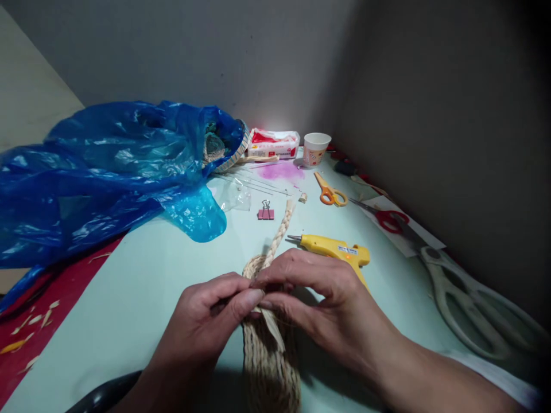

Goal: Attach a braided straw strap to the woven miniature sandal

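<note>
My left hand (206, 312) and right hand (344, 304) meet with fingers narrowed in a pinch on the upper part of a coiled straw braid (271, 367); I cannot tell which strand each fingertip holds. The coiled braid lies beneath both hands, running back toward my body. A loose pale strip (273, 331) hangs below the fingertips, and a lighter braided end (279, 232) pokes out beyond them.

I judge the coil light and springy, fairly stiff along its rows, with a dry, grippy surface. The strip looks thin and apt to split. I'd take the coil by its stacked edges, and the strip flat between thumb and forefinger — no hard tugging.

Just beyond the right hand is a yellow glue gun (331, 246), with a pink binder clip (266, 214) ahead of both hands. Farther ahead are orange-handled scissors (329, 195), a paper cup (316, 154) and a red-and-white packet (273, 150). Red-handled scissors (390, 221) and large scissors (431, 256) are right of the right hand; a blue plastic bag (129, 149) spreads ahead-left of the left.

I count one coil, one glue gun, one clip, one cup, one packet, one blue bag and three scissors — the thin rods (262, 186) are too faint to count.
</note>
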Tool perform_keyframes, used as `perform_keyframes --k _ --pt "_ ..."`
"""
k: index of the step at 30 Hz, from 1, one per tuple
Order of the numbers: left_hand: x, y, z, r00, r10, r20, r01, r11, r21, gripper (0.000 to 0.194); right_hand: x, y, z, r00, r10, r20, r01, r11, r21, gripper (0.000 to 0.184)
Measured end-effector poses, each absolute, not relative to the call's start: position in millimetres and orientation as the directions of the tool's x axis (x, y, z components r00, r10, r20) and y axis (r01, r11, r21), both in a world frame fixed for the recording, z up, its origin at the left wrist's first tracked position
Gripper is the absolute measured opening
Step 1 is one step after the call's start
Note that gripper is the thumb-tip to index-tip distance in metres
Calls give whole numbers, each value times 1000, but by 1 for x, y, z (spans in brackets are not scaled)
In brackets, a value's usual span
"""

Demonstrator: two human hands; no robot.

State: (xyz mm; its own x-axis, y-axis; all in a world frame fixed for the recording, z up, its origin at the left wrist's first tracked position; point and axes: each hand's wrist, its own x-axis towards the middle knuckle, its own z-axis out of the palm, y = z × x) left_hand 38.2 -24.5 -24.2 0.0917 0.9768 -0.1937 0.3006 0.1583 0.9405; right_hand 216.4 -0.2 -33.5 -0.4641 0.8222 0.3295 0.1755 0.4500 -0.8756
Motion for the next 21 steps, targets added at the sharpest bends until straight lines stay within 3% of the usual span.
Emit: perform_keyframes --k 6,15,21 --pt "40 -25 -23 23 967 -253 207 243 948 15 216 4 -31 -437 863 254 173 358 -918 11" --pt "38 -26 -16 -68 960 -270 389 275 879 20 214 -1 -29 -340 904 259 58 295 -954 15" --pt "39 -28 -15 -90 961 -262 399 276 875 17 211 2 -23 -348 933 86 -40 77 -996 11"
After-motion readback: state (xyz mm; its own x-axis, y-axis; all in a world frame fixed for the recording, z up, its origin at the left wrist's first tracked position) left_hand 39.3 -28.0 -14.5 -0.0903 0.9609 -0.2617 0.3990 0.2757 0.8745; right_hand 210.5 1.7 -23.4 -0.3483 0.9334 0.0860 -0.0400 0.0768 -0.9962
